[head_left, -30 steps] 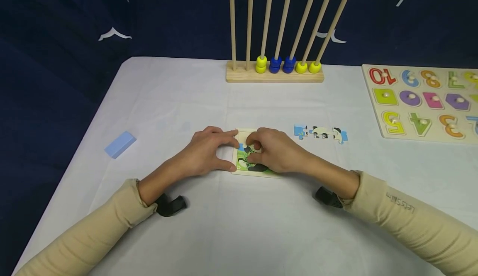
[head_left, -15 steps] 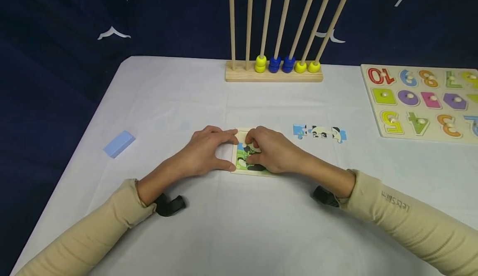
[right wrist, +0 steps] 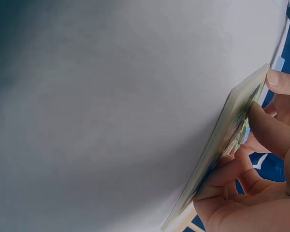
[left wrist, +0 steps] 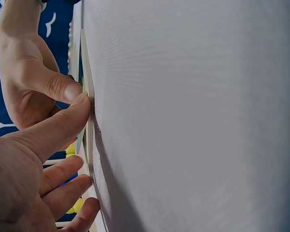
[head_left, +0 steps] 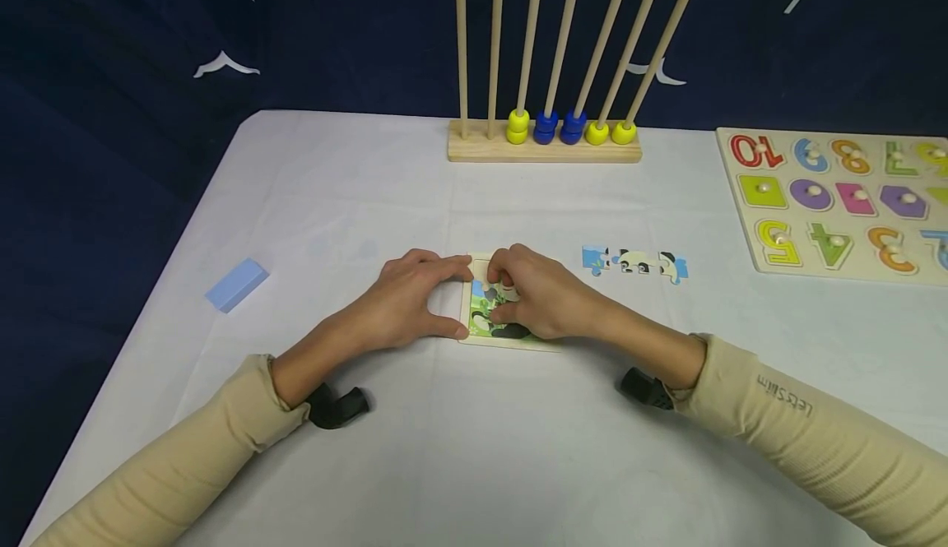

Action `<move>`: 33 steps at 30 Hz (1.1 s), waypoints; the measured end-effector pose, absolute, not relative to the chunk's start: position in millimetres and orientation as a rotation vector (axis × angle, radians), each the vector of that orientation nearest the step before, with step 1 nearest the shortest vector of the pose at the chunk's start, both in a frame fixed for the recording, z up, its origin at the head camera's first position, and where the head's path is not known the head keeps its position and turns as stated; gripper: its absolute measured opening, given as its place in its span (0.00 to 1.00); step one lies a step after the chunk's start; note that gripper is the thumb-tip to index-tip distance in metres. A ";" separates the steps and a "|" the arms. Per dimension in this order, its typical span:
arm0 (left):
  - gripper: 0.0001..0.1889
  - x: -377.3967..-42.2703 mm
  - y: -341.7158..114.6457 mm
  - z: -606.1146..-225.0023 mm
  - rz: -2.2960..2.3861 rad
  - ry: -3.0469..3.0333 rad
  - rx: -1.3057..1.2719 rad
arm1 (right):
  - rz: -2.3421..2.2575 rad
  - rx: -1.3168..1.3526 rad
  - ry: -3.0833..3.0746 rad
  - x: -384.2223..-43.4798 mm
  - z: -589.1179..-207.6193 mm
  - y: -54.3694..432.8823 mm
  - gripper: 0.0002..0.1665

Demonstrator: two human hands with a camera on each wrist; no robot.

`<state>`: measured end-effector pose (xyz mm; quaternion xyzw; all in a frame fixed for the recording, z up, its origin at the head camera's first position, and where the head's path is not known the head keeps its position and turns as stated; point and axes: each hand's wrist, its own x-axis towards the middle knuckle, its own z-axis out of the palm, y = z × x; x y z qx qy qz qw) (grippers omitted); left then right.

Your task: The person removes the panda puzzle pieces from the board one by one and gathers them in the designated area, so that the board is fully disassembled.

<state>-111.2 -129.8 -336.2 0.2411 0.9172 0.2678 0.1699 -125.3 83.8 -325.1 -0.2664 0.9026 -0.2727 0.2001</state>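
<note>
A small wooden panda jigsaw (head_left: 477, 341) with a pale frame lies flat on the white table before me. My left hand (head_left: 403, 300) rests at its left edge, thumb at the near corner and fingertips at the far one, spread fairly straight. Over the picture, my right hand (head_left: 551, 296) has its thumb and curled fingers pinching a puzzle piece, mostly hidden beneath them. In the right wrist view its thumb (right wrist: 268, 125) touches the picture side of the jigsaw. Loose pieces lie to the right: a blue one (head_left: 592, 259), a panda-face one (head_left: 634, 262) and a black-white-blue one (head_left: 674, 267).
Behind the jigsaw stands a wooden peg rack (head_left: 544, 155) with yellow and blue beads. A number-and-shape knob board (head_left: 796, 201) lies at the right. On the left is a light blue block (head_left: 238, 285). A dark blue curtain (head_left: 355, 37) hangs behind the table.
My right hand has shifted very slightly away from me over the jigsaw, its fingers still curled. The left hand stays at the frame's edge. The loose pieces have not moved.
</note>
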 end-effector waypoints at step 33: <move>0.38 -111.8 -130.6 -336.0 0.750 2.607 0.678 | -0.745 -0.737 2.535 -124.8 -324.1 85.0 0.19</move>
